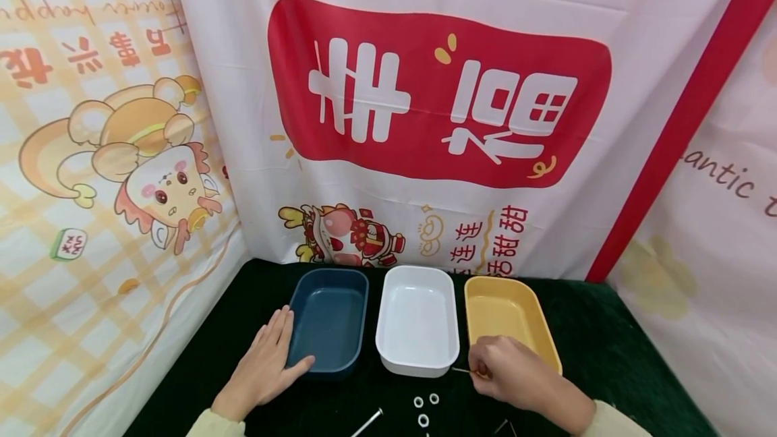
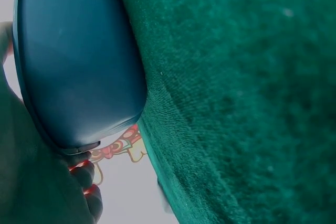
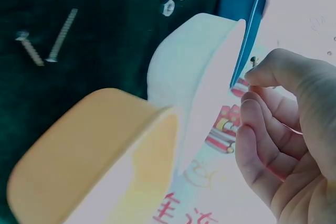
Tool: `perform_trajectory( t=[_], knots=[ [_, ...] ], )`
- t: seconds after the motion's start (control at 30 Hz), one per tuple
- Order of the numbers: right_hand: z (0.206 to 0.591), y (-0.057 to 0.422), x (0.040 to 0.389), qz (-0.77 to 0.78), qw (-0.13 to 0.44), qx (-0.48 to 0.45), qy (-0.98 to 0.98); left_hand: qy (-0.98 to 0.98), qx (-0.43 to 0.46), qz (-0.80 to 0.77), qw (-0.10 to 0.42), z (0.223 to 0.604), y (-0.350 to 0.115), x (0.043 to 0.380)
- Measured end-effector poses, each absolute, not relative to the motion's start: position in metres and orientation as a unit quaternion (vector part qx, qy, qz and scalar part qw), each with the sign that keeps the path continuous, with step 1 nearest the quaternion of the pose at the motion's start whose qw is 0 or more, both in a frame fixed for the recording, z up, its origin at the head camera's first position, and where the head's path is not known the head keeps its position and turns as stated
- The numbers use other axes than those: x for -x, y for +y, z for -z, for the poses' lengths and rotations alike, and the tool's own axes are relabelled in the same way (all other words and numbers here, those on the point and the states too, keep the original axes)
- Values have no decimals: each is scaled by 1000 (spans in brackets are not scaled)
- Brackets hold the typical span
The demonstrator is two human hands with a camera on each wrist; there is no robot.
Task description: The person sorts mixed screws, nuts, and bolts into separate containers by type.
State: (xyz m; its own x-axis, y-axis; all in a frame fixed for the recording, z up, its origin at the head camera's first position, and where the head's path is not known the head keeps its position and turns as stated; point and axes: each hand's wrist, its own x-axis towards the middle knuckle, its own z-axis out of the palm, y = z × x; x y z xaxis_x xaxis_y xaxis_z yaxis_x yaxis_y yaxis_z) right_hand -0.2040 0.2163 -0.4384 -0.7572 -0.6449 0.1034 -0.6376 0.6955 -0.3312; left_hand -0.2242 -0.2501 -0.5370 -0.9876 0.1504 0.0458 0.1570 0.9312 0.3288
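My left hand [image 1: 260,364] lies flat along the near-left side of the blue tray [image 1: 330,321], fingers straight and thumb on its front rim. In the left wrist view, its fingertips [image 2: 84,174] show beside the tray's rim. Over the near end of the yellow tray [image 1: 508,302], my right hand [image 1: 512,371] pinches a thin gold-coloured screw [image 1: 461,370] between thumb and forefinger. Only the screw's small end [image 3: 254,61] shows in the right wrist view; the fingers hide the rest. Between the two hands stands the white tray [image 1: 417,319].
Three small nuts [image 1: 423,420] lie on the dark green cloth [image 1: 388,393] before the white tray. A long silver bolt [image 1: 367,422] lies left of them; two screws [image 3: 63,35] lie farther right. Printed curtains [image 1: 437,221] hang close behind the trays.
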Motion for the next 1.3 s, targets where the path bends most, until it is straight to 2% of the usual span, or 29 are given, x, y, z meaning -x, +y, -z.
perform_trajectory(
  t=[0.73, 0.93, 1.3],
  knots=[
    [430, 118, 252, 78, -71, 453, 885, -982, 74, 172, -1, 538, -249, 223],
    [427, 94, 265, 81, -100, 457, 880, -982, 76, 170, 5, 537, -249, 224],
    [431, 54, 291, 138, -94, 429, 888, -982, 79, 171, 10, 537, -250, 224]
  ],
)
